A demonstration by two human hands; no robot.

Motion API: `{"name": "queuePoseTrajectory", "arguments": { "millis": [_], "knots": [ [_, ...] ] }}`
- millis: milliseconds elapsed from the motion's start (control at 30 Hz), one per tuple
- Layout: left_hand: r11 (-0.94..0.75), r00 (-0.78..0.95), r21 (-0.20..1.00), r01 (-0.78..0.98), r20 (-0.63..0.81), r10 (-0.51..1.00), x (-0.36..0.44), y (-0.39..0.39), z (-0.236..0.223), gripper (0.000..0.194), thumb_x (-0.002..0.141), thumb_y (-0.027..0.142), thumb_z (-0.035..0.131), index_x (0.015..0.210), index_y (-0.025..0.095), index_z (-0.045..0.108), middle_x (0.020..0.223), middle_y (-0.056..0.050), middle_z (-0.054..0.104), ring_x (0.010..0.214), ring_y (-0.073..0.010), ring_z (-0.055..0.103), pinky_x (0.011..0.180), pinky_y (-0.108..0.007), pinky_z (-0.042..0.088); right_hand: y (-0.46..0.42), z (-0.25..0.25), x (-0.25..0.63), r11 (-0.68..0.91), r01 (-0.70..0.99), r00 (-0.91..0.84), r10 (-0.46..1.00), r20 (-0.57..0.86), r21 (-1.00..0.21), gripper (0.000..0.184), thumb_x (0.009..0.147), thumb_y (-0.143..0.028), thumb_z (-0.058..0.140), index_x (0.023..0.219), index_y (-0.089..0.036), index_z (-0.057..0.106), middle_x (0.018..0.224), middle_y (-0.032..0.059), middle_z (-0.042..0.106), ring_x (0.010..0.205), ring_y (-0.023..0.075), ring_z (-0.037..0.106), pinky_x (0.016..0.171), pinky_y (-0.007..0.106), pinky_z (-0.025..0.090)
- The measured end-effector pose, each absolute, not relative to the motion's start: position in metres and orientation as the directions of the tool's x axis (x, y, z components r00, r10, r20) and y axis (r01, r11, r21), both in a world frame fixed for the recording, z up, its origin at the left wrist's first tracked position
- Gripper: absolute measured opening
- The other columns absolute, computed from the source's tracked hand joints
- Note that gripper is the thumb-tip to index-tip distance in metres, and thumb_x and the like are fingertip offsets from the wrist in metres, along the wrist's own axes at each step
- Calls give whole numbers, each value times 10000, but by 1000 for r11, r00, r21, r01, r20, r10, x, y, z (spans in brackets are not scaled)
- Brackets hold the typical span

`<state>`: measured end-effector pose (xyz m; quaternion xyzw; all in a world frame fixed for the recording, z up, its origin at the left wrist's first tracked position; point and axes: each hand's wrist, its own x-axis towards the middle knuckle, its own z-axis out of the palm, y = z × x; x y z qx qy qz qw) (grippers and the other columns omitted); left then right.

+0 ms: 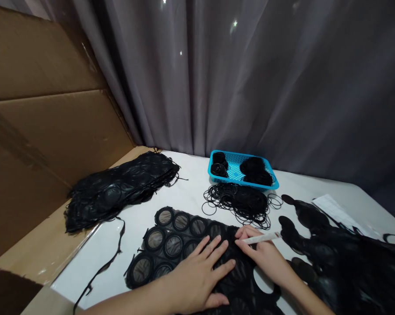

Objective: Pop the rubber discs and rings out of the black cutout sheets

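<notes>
A black rubber sheet (173, 246) with rows of round moulded rings lies on the white table in front of me. My left hand (197, 273) rests flat on it with the fingers spread. My right hand (263, 253) is closed around a slim white pen-shaped tool (261, 238), at the sheet's upper right part. The tool's working tip is hidden by my fingers. Near my right hand, a round opening shows white table through the sheet. A tangled pile of thin black rings (240, 201) lies just beyond the sheet.
Behind the ring pile stands a blue basket (243, 180) holding black rings. More black sheets (118, 188) are stacked at left, beside a cardboard box (46, 131). Black scrap with round discs (342, 258) covers the right side, near a white paper (338, 210). A black strip (114, 258) trails at left.
</notes>
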<state>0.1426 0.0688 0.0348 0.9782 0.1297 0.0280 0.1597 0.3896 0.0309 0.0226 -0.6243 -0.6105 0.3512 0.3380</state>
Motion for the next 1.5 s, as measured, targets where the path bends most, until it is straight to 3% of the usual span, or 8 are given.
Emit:
{"name": "queuePoseTrajectory", "arguments": {
  "millis": [233,400,533,633,767,900,1133,1500],
  "knots": [
    [-918,965,313,241,25,262,142,68,33,773,962,545,586,1580,219,256,1649,-148,122,1524,-332,99,1214,-539,185,25,17,384,92,656,-20,994,104,-749,238,957,-289,481,727,-234,461,921,59,620,894,228,610,818,360,486],
    [-914,963,328,238,40,265,143,67,29,717,1001,583,477,1574,204,271,1649,-151,135,1527,-321,80,1219,-543,151,14,-13,370,307,830,-121,914,387,-466,202,950,-165,421,1042,-232,588,1058,119,683,993,283,640,862,421,516],
    [-910,962,337,243,34,269,142,64,30,718,1007,598,446,1578,202,263,1652,-152,116,1523,-337,71,1218,-548,145,28,-17,407,211,910,-63,921,384,-357,175,899,-205,431,944,-261,590,885,101,679,811,281,655,705,382,519],
    [-903,963,354,242,29,270,140,62,38,704,1019,590,424,1581,202,257,1650,-146,138,1522,-328,74,1223,-528,150,50,3,451,-32,926,203,883,423,-377,221,933,-376,391,773,-263,494,699,83,621,641,279,611,602,385,470],
    [-895,963,384,229,42,265,134,65,49,715,1012,552,478,1583,187,249,1645,-145,174,1518,-319,96,1225,-504,175,76,36,463,-92,855,317,871,374,-511,272,878,-496,439,764,-258,504,806,81,702,635,253,637,580,346,446],
    [-865,925,375,334,48,378,110,71,51,741,990,594,488,1561,158,302,1618,-169,259,1513,-323,150,1222,-505,202,94,49,403,57,750,127,965,228,-659,315,900,-506,464,726,-251,522,704,25,663,618,210,611,606,311,438],
    [-699,700,215,682,84,709,49,61,24,609,950,360,639,1488,165,429,1567,-170,375,1455,-345,338,1155,-528,365,128,43,281,267,472,-243,956,167,-840,245,956,-370,478,759,-229,519,753,-6,639,687,167,577,666,269,431],
    [-610,615,231,758,58,787,35,51,17,690,899,314,672,1524,260,384,1614,-102,302,1472,-407,267,1113,-606,394,160,27,226,261,363,-471,879,66,-895,165,893,-263,559,738,-214,529,930,25,646,913,199,605,879,340,434]
  ]
}}
